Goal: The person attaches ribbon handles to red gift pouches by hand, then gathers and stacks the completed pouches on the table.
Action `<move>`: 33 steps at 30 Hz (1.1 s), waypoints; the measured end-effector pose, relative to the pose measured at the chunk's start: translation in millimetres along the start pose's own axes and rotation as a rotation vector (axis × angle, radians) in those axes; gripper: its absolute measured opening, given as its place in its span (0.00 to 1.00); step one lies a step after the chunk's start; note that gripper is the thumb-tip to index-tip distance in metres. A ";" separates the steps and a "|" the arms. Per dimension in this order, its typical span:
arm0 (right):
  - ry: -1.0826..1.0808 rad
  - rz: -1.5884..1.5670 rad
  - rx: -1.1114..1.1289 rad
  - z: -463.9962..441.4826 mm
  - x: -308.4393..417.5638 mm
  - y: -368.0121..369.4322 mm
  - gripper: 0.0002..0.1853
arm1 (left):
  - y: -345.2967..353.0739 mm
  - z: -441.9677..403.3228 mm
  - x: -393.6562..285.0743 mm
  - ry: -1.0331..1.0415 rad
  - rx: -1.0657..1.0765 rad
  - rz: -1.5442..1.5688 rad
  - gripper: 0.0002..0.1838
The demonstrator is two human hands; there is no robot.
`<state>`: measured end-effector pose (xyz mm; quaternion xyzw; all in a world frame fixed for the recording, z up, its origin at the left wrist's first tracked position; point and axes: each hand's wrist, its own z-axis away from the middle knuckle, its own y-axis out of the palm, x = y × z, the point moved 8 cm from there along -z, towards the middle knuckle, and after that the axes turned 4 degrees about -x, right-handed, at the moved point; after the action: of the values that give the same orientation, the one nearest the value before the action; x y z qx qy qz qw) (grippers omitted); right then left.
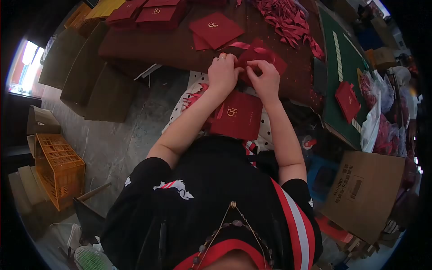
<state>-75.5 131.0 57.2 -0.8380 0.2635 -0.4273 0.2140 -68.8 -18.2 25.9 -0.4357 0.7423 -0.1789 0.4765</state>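
A dark red paper bag [262,55] with a pink ribbon [240,45] lies near the table's front edge, under both hands. My left hand [222,72] is closed, its fingers curled at the bag's left edge and a ring on one finger. Thumb and forefinger of my right hand [264,81] meet in a pinch in front of the bag; what is between them is too small to make out. Across my lap rests another red bag [243,118] with a gold emblem, with red ribbons [192,100] beside it on a dotted cloth.
Flat red bags [216,29] and stacked red bags [161,14] lie on the brown-covered table [135,42]. A heap of red ribbons [290,22] is at the back. Right: a green board [335,58] bearing a red bag [347,101], a carton [362,193]. Left: cartons [85,76], an orange crate [60,168].
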 end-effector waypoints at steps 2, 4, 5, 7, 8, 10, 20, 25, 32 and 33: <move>-0.059 0.083 -0.009 -3.8 -3.0 6.3 0.07 | -1.0 -0.6 0.5 -0.021 0.018 0.030 0.16; -0.120 0.168 -0.019 -4.3 -2.3 11.2 0.06 | -0.8 0.3 2.3 -0.040 0.034 0.061 0.16; -0.144 0.217 -0.013 -3.9 -2.4 14.4 0.06 | -0.9 1.8 1.7 -0.019 0.023 0.086 0.16; -0.169 0.266 -0.004 -4.0 0.0 16.6 0.06 | -1.0 4.6 1.6 -0.002 0.011 0.113 0.16; -0.198 0.288 0.015 -3.0 2.5 18.6 0.06 | -1.1 6.0 1.2 0.013 0.005 0.139 0.16; -0.230 0.307 0.038 -1.9 7.4 20.7 0.06 | -1.4 8.1 1.0 0.024 -0.002 0.163 0.17; 0.000 0.211 0.238 -12.9 9.1 21.2 0.06 | -9.0 16.4 -18.1 0.200 -0.093 0.021 0.18; 0.127 0.231 0.269 -14.3 0.2 22.4 0.07 | -12.5 17.1 -21.1 0.238 -0.122 0.035 0.17; -0.082 0.245 0.270 -8.5 9.6 21.2 0.08 | -9.0 21.3 -17.2 0.203 -0.095 0.115 0.17; -0.066 0.223 0.275 -8.3 9.1 21.5 0.08 | -10.1 21.7 -18.0 0.205 -0.100 0.105 0.17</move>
<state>-83.5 107.7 54.6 -0.7800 0.2867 -0.4052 0.3811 -42.3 -5.8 32.2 -0.3988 0.8170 -0.1602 0.3844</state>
